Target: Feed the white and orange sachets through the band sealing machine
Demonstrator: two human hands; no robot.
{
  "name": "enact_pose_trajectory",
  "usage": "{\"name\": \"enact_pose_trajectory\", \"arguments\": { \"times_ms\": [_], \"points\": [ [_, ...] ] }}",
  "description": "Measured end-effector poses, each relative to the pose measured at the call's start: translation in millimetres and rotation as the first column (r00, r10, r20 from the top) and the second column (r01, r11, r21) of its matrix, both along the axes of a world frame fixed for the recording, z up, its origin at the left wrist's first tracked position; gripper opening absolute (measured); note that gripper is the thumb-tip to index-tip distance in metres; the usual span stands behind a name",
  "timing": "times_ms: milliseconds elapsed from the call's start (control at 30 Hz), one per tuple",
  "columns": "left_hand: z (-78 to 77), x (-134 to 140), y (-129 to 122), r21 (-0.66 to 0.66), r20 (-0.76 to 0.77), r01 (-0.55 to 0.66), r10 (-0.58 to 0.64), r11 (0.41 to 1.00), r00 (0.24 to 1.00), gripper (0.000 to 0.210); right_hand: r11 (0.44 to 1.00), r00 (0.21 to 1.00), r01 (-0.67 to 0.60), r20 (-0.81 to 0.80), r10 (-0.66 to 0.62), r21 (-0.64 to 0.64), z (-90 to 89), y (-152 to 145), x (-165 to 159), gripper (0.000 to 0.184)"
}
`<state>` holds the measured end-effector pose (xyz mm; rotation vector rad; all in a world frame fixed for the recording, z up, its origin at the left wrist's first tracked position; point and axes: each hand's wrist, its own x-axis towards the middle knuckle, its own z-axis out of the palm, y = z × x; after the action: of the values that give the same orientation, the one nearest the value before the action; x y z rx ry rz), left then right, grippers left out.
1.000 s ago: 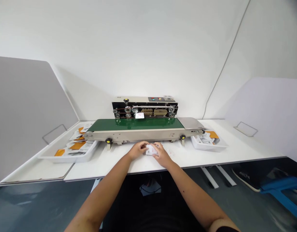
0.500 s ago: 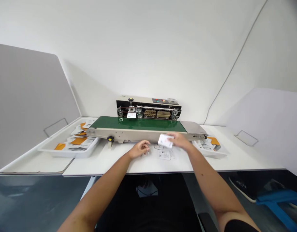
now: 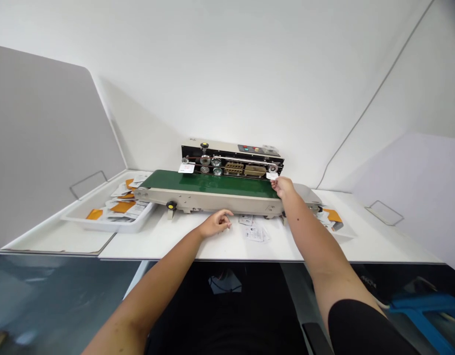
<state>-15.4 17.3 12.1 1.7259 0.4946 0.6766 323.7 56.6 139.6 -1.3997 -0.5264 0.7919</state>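
Observation:
My right hand (image 3: 282,187) pinches a small white packet (image 3: 272,175) by its lower edge, holding it at the right end of the band sealer's (image 3: 232,160) row of rollers. A second packet, white with reddish print (image 3: 186,168), sits at the sealer's left end, above the green conveyor belt (image 3: 212,183). Below the conveyor, my left hand (image 3: 216,223) rests on the white table with its fingers loosely bent and apart, nothing in them. Just to its right lie several clear packets with printed labels (image 3: 254,233).
At the left, a white tray (image 3: 97,225) holds several white and orange packets. Another tray with packets (image 3: 331,218) stands partly behind my right arm. Wire handles (image 3: 384,212) stick up near the side panels. A black-and-yellow knob (image 3: 171,205) projects from the conveyor's front.
My right hand has moved up and forward, carrying the white packet from above the table to the sealer's right end. The packet in the sealer has travelled left. My left hand stays about where it was.

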Motion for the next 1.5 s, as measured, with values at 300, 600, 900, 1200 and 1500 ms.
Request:
{"name": "enact_pose_trajectory", "arguments": {
  "times_ms": [300,600,900,1200,1500],
  "points": [
    [1.7,-0.2,0.3,0.056,-0.022,-0.007,0.008,0.998,1.0,0.052,0.94,0.838,0.175,0.458,-0.298,0.291,-7.3,-55.6,-37.0,0.031],
    [-6.0,2.1,1.5,0.142,-0.11,0.017,-0.001,0.99,0.994,0.045,0.885,0.167,-0.204,0.876,0.453,-0.419,-130.2,-160.1,-92.2,0.058],
    [-5.5,0.0,1.1,0.134,-0.11,0.02,-0.005,0.991,0.994,0.041,0.977,0.146,-0.147,0.973,0.179,-0.158,-163.9,-155.0,-90.2,0.054],
    [3.0,2.7,-7.9,0.088,-0.075,0.104,-0.097,0.991,0.992,0.052,0.86,0.194,-0.511,0.976,0.098,0.015,-152.4,-146.2,-131.7,0.072],
    [2.5,5.9,-2.4,-0.035,-0.013,-0.046,0.045,0.998,0.999,0.043,0.846,0.294,-0.524,0.912,0.285,-0.096,-142.0,-147.3,-126.1,0.047]
  ]
}}
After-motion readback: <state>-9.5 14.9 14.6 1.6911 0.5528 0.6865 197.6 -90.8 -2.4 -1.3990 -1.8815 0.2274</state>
